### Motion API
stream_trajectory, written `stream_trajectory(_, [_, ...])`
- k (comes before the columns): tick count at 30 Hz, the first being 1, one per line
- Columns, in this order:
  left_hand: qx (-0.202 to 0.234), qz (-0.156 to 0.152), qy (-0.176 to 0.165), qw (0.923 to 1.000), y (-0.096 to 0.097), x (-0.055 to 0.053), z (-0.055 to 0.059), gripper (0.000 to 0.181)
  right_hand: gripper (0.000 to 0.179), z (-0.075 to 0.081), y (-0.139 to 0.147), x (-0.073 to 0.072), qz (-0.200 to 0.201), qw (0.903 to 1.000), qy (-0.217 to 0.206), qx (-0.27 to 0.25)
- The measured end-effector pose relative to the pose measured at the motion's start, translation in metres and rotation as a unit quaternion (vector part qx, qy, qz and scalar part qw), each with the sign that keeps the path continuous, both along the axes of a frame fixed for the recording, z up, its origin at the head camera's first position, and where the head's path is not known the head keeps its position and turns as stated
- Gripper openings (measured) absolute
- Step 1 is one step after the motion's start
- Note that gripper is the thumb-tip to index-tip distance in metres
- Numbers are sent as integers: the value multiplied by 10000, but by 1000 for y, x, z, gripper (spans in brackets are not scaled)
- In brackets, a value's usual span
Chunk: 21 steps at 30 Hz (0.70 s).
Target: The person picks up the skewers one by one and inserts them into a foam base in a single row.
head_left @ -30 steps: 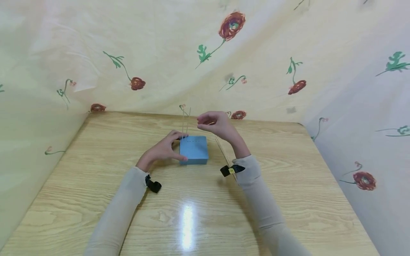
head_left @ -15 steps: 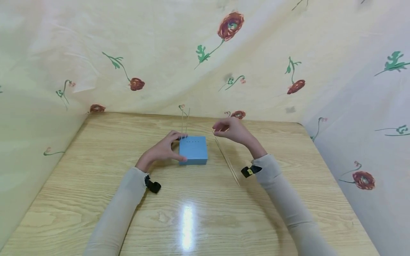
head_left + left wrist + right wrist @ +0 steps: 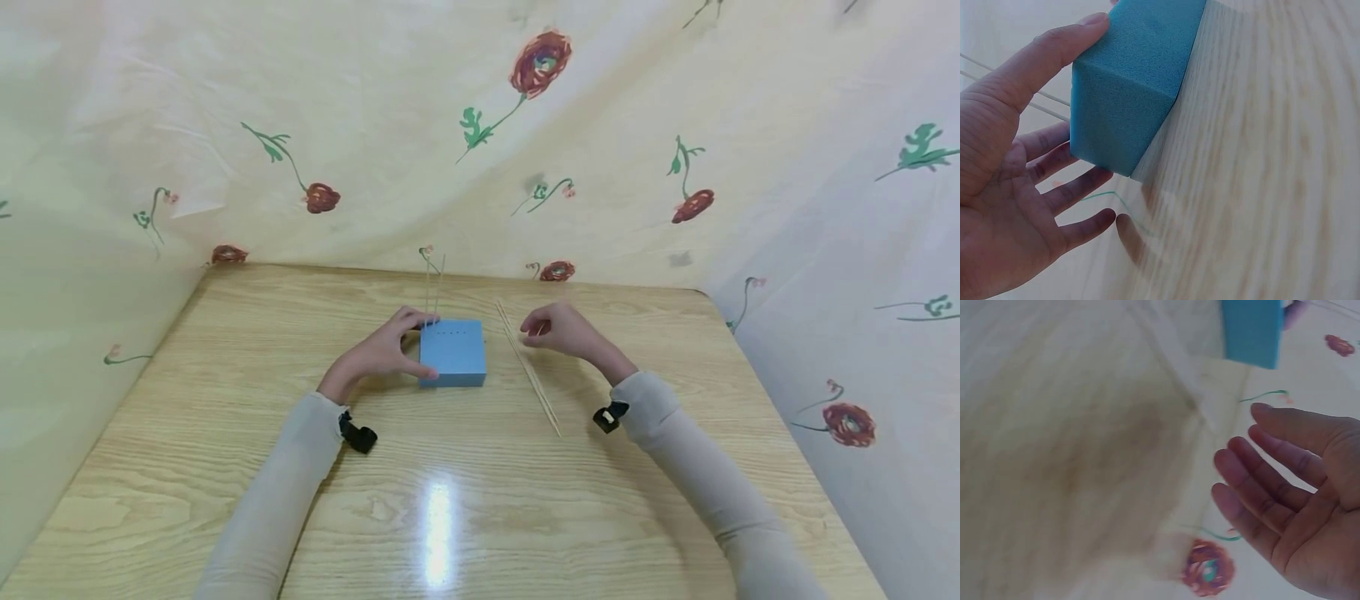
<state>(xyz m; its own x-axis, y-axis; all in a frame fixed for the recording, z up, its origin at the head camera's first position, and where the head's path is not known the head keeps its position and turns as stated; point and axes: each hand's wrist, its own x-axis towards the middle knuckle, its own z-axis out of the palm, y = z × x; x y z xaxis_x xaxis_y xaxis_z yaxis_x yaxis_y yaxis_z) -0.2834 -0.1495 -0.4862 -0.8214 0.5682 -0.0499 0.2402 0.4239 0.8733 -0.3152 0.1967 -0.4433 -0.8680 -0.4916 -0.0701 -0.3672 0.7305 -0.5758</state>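
A blue foam block (image 3: 452, 354) with a row of small holes along its top sits on the table. Two thin wooden skewers (image 3: 440, 279) stand upright near its back left corner. My left hand (image 3: 378, 348) grips the block from the left, thumb at the front edge and fingers at the back; in the left wrist view the thumb (image 3: 1054, 53) lies on the foam. Several loose skewers (image 3: 529, 371) lie slantwise to the block's right. Beside them my right hand (image 3: 564, 329) is held with bent fingers and nothing in it; the right wrist view shows its fingers (image 3: 1260, 469) apart.
The wood-grain table (image 3: 420, 517) is bordered at the back and sides by a flower-printed cloth (image 3: 405, 125). Black straps with small cameras are on both wrists.
My right hand has moved right and down, away from the block and past the far ends of the loose skewers, which stay on the table. My left hand and the block have not moved.
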Motion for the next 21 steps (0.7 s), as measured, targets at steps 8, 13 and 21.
stream_trajectory(8, [3, 37, -74, 10000, -1, -1, -2, 96, 14, -21, 8, -1, -197, 9996, -27, -181])
stream_trajectory(13, [1, 7, -22, 10000, -1, 0, -2, 95, 19, -32, 8, -4, -281, 9993, -61, -250])
stream_trajectory(21, [2, 9, 38, 10000, 0, 0, -1, 94, 18, -35, 6, -9, -271, 9996, 15, 1])
